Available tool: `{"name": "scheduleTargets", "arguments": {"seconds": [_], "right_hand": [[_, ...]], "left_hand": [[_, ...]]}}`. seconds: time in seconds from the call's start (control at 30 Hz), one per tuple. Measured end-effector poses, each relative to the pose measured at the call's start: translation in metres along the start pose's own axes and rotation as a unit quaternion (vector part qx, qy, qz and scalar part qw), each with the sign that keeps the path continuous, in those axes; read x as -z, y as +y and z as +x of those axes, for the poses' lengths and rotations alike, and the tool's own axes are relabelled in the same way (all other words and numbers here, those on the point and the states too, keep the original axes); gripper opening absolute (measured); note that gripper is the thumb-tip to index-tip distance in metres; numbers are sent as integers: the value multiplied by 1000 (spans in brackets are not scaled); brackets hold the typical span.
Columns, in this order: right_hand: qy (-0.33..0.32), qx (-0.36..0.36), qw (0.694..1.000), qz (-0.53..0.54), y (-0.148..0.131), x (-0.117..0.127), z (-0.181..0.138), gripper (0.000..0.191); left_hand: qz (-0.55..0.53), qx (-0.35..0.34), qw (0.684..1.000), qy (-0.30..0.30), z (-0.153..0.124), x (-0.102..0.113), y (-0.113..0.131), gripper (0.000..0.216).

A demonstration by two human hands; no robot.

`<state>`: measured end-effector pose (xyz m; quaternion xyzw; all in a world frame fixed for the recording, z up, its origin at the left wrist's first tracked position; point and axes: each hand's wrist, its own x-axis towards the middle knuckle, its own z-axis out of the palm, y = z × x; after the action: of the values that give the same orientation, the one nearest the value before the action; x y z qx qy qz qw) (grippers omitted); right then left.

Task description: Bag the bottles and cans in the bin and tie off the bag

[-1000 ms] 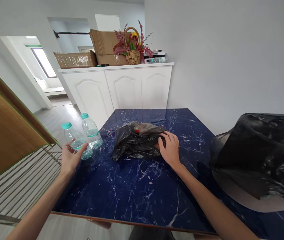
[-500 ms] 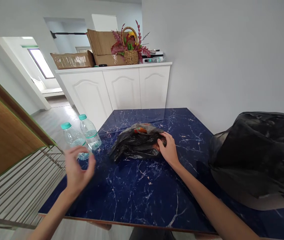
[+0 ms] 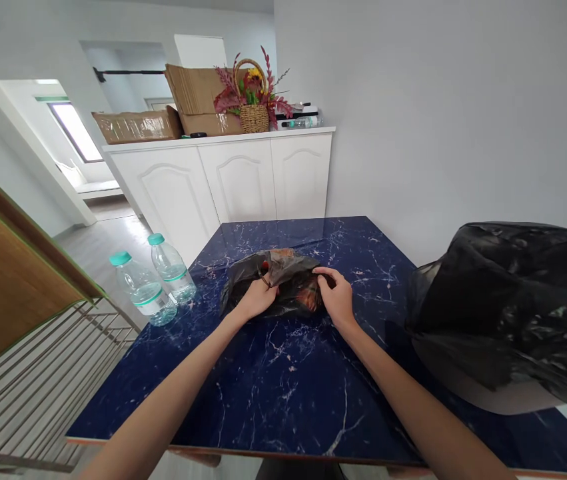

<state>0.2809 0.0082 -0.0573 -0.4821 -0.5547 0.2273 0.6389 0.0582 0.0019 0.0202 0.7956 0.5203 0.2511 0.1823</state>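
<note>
A small crumpled black plastic bag [image 3: 283, 275] lies in the middle of the dark blue marble table [image 3: 283, 387], with something orange-red showing through its opening. My left hand [image 3: 257, 299] pinches the bag's near left side, fingers closed on the plastic. My right hand [image 3: 334, 297] grips the bag's right side, fingers curled over it. Two clear water bottles with teal caps [image 3: 156, 283] stand at the table's left edge, apart from both hands.
A big black bin bag over a round container [image 3: 508, 313] stands at the right. A metal wire rack [image 3: 38, 387] and a wooden board [image 3: 8, 280] are at the left. White cabinets [image 3: 223, 177] behind carry cardboard boxes and a flower basket [image 3: 253, 100].
My left hand has left the water bottles and moved right across the table onto the black bag. My right hand has stayed on the bag. The bag's opening has shifted slightly.
</note>
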Motion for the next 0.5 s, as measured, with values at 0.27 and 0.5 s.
{"name": "scheduleTargets", "arguments": {"seconds": [0.27, 0.5], "right_hand": [[47, -105, 990, 81, 37, 0, 14, 37], [57, -152, 982, 99, 41, -1, 13, 38]], "left_hand": [[-182, 34, 980, -73, -20, -16, 27, 60], [-118, 71, 990, 3, -22, -13, 10, 19]]}}
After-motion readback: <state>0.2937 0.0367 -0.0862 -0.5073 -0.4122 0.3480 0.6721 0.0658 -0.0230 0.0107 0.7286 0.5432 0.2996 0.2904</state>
